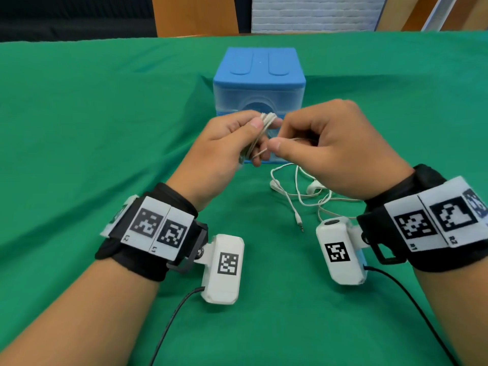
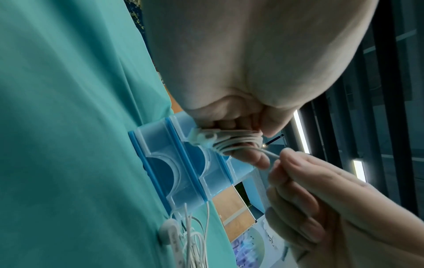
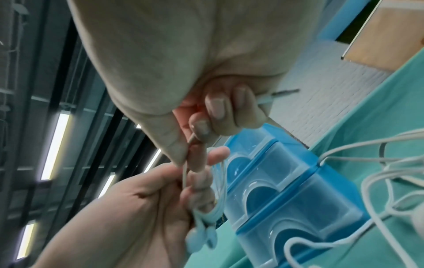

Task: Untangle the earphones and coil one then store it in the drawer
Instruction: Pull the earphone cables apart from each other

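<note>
My left hand point(image 1: 237, 138) holds a white earphone cable wound in a coil point(image 1: 265, 125) round its fingers; the same coil point(image 2: 231, 142) shows in the left wrist view, with the earbuds point(image 3: 201, 237) hanging below the hand. My right hand point(image 1: 317, 149) pinches the free end of that cable point(image 2: 271, 156), and the jack plug point(image 3: 273, 97) sticks out past its curled fingers. A second white earphone point(image 1: 303, 196) lies loose on the green cloth under my right hand. The blue drawer unit point(image 1: 260, 77) stands just behind both hands, its drawers closed.
Green cloth point(image 1: 92, 128) covers the whole table. The loose earphone's jack point(image 1: 299, 223) points toward me near the right wrist camera. Wooden panels and a white brick wall point(image 1: 311, 14) stand beyond the table's far edge.
</note>
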`<state>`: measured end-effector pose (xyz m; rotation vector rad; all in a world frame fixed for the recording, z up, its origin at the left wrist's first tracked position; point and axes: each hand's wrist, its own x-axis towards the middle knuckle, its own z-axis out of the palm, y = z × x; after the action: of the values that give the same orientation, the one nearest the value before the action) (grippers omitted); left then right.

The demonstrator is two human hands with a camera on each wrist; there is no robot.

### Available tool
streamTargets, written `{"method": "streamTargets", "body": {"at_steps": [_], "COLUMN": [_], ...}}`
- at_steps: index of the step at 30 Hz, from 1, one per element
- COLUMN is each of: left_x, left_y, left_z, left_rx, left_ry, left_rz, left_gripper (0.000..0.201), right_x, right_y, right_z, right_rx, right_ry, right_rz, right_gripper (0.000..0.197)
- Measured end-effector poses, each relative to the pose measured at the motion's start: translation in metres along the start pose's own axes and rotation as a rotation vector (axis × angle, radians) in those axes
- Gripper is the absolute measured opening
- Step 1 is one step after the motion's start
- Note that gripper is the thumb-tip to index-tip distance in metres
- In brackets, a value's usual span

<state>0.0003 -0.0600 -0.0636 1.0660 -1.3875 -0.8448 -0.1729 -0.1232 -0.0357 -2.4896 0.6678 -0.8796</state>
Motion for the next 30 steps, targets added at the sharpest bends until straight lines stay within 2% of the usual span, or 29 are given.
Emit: {"method": "streamTargets", "body": {"at_steps": [3, 6, 8, 15, 22, 24, 27, 30], "left_x": [-0.001, -0.003, -0.004, -0.005, -0.007, -0.007, -0.005, -0.004], "left_y": [0.002, 0.001, -0.001, -0.008, -0.006, -0.005, -0.006, -0.008], "left_z": [0.0, 0.001, 0.001, 0.0, 0.004, 0.004, -0.002, -0.002], "left_rx": [0.037, 0.02, -0.02, -0.148, -0.256, -0.265, -0.261, -0.164], "left_ry": [-0.075, -0.103, -0.102, -0.054, -0.044, 0.001, 0.089, 0.102], "left_rz": [-0.044, -0.065, -0.073, -0.128, -0.232, -0.245, -0.231, -0.169], "left_gripper": [0.034, 0.022, 0.015, 0.013, 0.01, 0.008, 0.023, 0.02], "right_x": [0.0, 0.001, 0.0, 0.003, 0.004, 0.004, 0.004, 0.004], "right_y": [0.0, 0.005, 0.008, 0.019, 0.025, 0.026, 0.028, 0.028], "right_z": [0.001, 0.002, 0.001, 0.001, 0.005, 0.006, 0.006, 0.009], "right_rx": [0.051, 0.143, 0.168, 0.203, 0.256, 0.243, 0.218, 0.186], "right_ry": [0.037, 0.041, -0.008, 0.031, -0.027, -0.019, 0.006, 0.041], "right_rz": [-0.019, 0.016, 0.021, 0.042, 0.066, 0.072, 0.092, 0.138], "right_gripper": [0.009, 0.02, 0.016, 0.009, 0.015, 0.013, 0.009, 0.005]}}
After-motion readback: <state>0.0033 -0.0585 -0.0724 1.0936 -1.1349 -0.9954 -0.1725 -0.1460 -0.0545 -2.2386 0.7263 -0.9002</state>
